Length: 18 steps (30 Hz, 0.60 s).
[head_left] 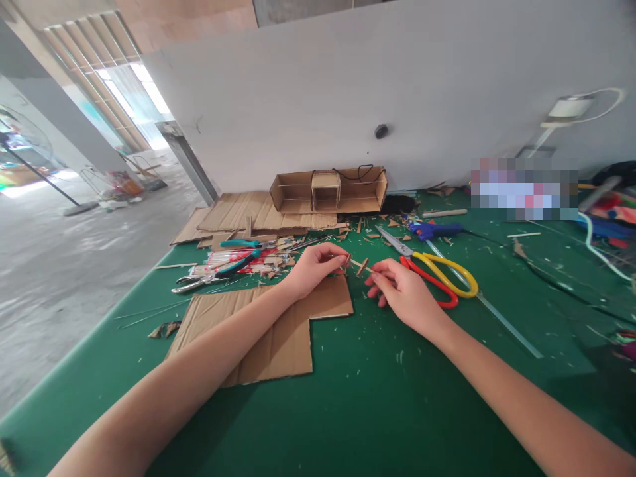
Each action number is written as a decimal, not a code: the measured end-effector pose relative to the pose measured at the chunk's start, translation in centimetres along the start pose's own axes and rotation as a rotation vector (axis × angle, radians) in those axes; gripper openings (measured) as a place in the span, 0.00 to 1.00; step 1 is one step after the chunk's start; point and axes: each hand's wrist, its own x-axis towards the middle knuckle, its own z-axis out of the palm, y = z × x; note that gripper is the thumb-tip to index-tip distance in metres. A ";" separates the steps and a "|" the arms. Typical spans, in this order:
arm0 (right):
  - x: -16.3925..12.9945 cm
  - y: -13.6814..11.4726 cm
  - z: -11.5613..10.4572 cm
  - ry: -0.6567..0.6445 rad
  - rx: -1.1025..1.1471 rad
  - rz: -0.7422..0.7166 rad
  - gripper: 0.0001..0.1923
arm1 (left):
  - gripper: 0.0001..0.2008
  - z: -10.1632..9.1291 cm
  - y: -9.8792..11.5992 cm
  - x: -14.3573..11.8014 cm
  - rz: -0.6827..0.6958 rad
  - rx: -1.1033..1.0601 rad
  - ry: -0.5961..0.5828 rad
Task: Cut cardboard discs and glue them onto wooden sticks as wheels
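Observation:
Between my hands is a thin wooden stick [356, 263] with small brown cardboard pieces [363, 267] on it. My left hand [318, 268] pinches its left end, at a cardboard piece. Thumb and fingertips of my right hand [397, 286] close on the right end. Under my left forearm lies a cut cardboard sheet [268, 338]. Scissors [450, 275] with one yellow and one red handle rest just beyond my right hand. Teal-handled pliers [238, 264] lie left of my left hand, on red-and-white packs of sticks [213, 260].
An open cardboard box [325, 192] with compartments stands against the grey wall. A blue glue gun [434, 230] with a dark cord lies behind the scissors. A clear glue stick [511, 328] is to the right. Cardboard scraps litter the green table [377, 404]. A white lamp [571, 107] stands at right.

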 end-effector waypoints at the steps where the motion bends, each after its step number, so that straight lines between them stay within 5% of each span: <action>1: 0.0 0.1 0.0 0.025 -0.011 -0.010 0.09 | 0.12 0.0 0.0 0.0 0.012 0.032 -0.006; 18: -0.4 0.1 0.0 -0.011 -0.206 -0.071 0.12 | 0.10 0.8 0.7 -0.7 0.047 0.270 -0.083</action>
